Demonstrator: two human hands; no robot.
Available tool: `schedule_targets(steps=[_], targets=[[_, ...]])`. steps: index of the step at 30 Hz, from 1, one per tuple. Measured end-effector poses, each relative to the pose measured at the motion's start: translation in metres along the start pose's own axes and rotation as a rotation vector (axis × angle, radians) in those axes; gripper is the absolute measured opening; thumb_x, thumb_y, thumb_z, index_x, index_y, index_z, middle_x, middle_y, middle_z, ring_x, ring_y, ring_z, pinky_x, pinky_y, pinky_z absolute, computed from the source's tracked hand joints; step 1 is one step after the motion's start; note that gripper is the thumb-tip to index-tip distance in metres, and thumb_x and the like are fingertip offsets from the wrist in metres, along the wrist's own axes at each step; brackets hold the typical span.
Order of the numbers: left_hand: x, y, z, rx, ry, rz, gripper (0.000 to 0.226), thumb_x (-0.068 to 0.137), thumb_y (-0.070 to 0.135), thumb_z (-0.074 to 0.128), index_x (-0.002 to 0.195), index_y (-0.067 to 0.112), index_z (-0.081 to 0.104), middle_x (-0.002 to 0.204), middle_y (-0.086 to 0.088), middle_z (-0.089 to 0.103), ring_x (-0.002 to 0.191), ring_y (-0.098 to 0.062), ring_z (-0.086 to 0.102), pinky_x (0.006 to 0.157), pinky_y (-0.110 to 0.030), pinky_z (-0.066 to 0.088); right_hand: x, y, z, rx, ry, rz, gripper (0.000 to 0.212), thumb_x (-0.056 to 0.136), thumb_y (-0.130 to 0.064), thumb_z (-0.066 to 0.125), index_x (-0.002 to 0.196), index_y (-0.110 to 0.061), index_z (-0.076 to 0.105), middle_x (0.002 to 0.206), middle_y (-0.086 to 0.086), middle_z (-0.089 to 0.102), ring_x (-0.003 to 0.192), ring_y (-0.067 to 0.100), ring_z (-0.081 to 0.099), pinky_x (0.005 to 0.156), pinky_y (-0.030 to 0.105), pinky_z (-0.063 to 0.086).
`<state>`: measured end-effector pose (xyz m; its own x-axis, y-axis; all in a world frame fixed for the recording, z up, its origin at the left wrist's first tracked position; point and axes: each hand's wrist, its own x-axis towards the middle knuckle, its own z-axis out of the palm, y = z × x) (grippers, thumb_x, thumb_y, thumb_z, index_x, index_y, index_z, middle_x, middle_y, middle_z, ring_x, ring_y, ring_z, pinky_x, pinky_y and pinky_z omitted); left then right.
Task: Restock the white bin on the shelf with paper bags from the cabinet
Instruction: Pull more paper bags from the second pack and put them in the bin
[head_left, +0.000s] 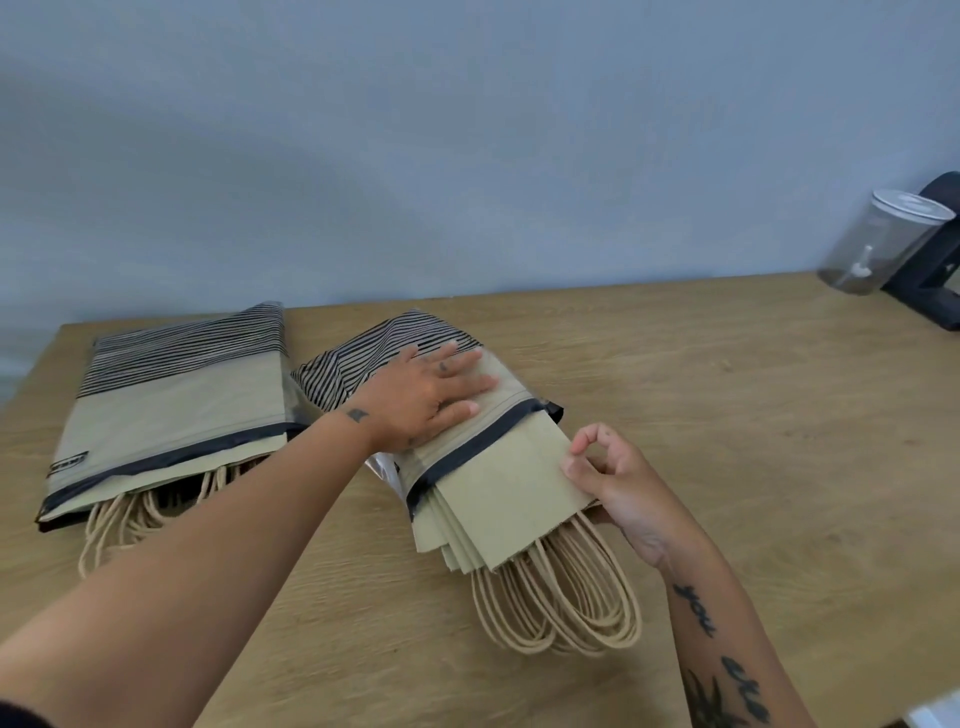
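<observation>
Left forearm (208, 561): bare, reaching from the lower left corner diagonally up across the tabletop (727, 415).
Right forearm (727, 639): comes in from the lower right, with dark tattoos along it.
Right hand (613, 478): fingers curled, pinching the right edge of the stack of paper bags (498, 499) where it sticks out of its wrapper. The thumb and forefinger are bent close together above that edge.
Left hand (426, 395): flat, fingers straight and slightly spread, palm pressing down on the wrapped far part of the same stack.
Paper bags: plain tan, lying flat near the middle of the tabletop. The near half is bare and fanned at the edges. The far half is inside a plastic sleeve (374, 358).
Twisted handles (561, 608): paper-cord loops spilling from the stack's near end toward the camera, lying on the wood.
Plastic sleeve: clear with black stripes at its far end and a dark band across its open mouth, which crosses the stack just beside the left hand.
Second pack (176, 405): a like bundle in the same striped sleeve, lying to the left, partly hidden by the left forearm, with cord loops showing at its near end.
Tabletop: light wood grain, set against a pale blue-grey wall (467, 130).
Jar (878, 244): clear with a lid, at the far right edge near the wall. Its contents are too blurred to tell.
Dark object (930, 275): black and angular, just beside the jar and cut off by the frame.
</observation>
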<state>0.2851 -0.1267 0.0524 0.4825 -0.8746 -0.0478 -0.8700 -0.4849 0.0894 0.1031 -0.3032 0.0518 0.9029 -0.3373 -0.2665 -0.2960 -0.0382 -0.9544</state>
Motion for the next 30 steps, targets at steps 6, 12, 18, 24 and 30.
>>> schedule_targets(steps=[6,12,18,24,30], targets=[[-0.042,0.044,0.009,-0.020,0.518,-0.194,0.044,0.082,0.051,0.033,0.091,0.034,0.073,0.110,0.004,0.067,0.099,-0.026,0.063,0.086,-0.043,0.041,0.000,-0.005,0.012,-0.085,-0.120,-0.044,0.032,0.079,-0.005,0.068,0.102,-0.021,0.052,0.099,0.003,0.068,0.082,0.016,0.066,0.072,0.030,0.056],[-0.065,0.048,0.031,-0.390,0.262,-0.349,0.071,0.073,0.072,0.017,0.133,0.045,0.043,0.151,0.017,0.029,0.144,-0.008,0.014,0.114,-0.056,0.013,0.003,0.001,0.037,-0.061,-0.018,-0.088,0.033,0.074,-0.005,0.071,0.089,-0.031,0.056,0.108,0.007,0.064,0.095,0.023,0.064,0.076,0.032,0.054],[-0.057,0.031,0.028,-0.588,0.210,-0.260,0.043,0.095,0.044,0.041,0.138,0.038,0.040,0.155,0.011,0.023,0.145,-0.009,0.006,0.118,-0.039,0.006,-0.004,0.005,0.032,-0.049,0.052,-0.044,0.032,0.073,0.000,0.072,0.091,-0.021,0.056,0.108,0.008,0.066,0.097,0.024,0.065,0.079,0.035,0.056],[-0.046,0.035,0.026,-0.507,0.198,-0.263,0.043,0.097,0.038,0.039,0.139,0.035,0.039,0.156,0.006,0.021,0.146,-0.014,0.007,0.117,-0.034,0.008,-0.030,0.028,0.028,0.045,0.158,-0.045,0.039,0.072,0.000,0.073,0.092,-0.025,0.051,0.104,0.011,0.068,0.085,0.020,0.067,0.066,0.031,0.055],[-0.065,0.056,0.030,-0.408,0.432,-0.465,0.055,0.090,0.046,0.049,0.142,0.034,0.034,0.160,0.001,0.001,0.147,-0.022,-0.003,0.116,-0.046,0.010,-0.037,0.019,0.028,0.041,0.061,0.074,0.064,0.074,-0.008,0.074,0.123,-0.022,0.036,0.100,-0.006,0.059,0.086,0.009,0.060,0.061,0.024,0.049]])
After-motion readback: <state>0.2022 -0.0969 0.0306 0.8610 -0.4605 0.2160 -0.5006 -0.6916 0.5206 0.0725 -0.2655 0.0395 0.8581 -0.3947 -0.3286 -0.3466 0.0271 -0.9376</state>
